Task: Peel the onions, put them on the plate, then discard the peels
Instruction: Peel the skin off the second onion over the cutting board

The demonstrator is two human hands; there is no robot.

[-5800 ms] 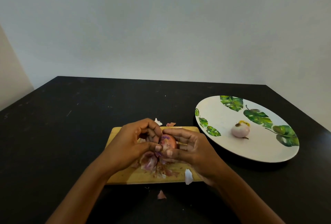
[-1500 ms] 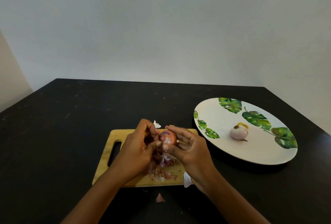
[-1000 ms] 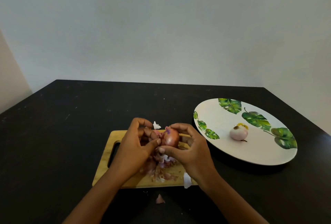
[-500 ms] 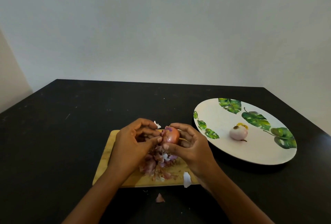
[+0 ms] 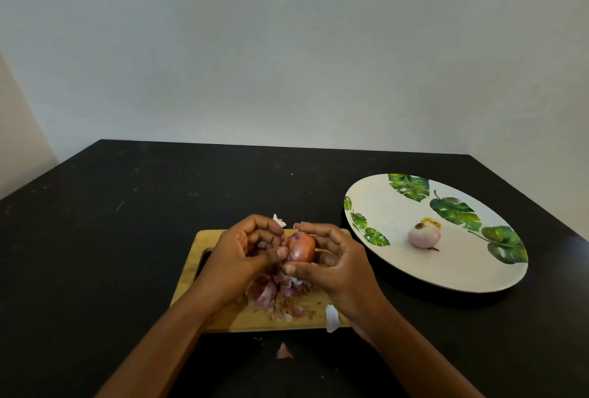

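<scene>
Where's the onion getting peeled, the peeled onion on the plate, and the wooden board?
Onion being peeled (image 5: 301, 251): head view, middle of its reddish skin.
Peeled onion (image 5: 424, 236): head view, middle of its pale side.
Wooden board (image 5: 213, 237): head view, bare far-left corner.

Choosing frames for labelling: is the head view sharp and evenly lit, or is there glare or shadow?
Head view: dim, soft light; the red-brown round onion reads sharp; the white leaf-printed plate throws a soft shadow on the black table; faint sheen at the table's right edge.
</scene>
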